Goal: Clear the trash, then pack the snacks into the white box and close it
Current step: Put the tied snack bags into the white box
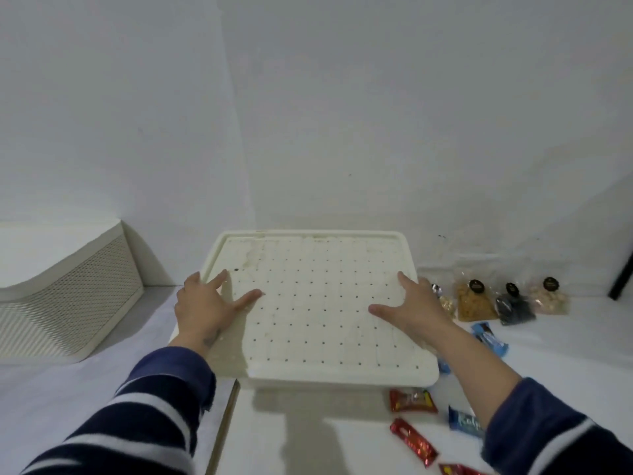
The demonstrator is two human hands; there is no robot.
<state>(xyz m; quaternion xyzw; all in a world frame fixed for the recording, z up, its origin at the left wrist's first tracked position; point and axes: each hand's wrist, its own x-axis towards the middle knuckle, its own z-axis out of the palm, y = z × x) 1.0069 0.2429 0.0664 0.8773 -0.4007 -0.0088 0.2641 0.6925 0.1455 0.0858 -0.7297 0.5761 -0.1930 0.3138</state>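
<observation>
Under both grips lay the white counter, and on it sat the white box, its perforated lid on top and dotted with rows of small holes. The left grip rested flat on the lid near its left edge, fingers straight and spread, holding nothing. The right grip lay the same way near the lid's right edge, fingers straight and spread, palm down, also holding nothing. The box filled the space between and beneath the two grips. Striped dark-and-white sleeves covered both forearms.

Well to the left of the left grip stood a cream mesh-sided bin against the wall. Beyond the right grip, toward the wall, clear snack bags with dark round labels stood in a row, holding nuts and dried bits. Just right of the right wrist lay a blue wrapped bar. Nearer the person, below the right forearm, lay another blue bar and red wrapped bars, all on the counter outside the box. Below the left grip a thin stick lay along the counter's seam.
</observation>
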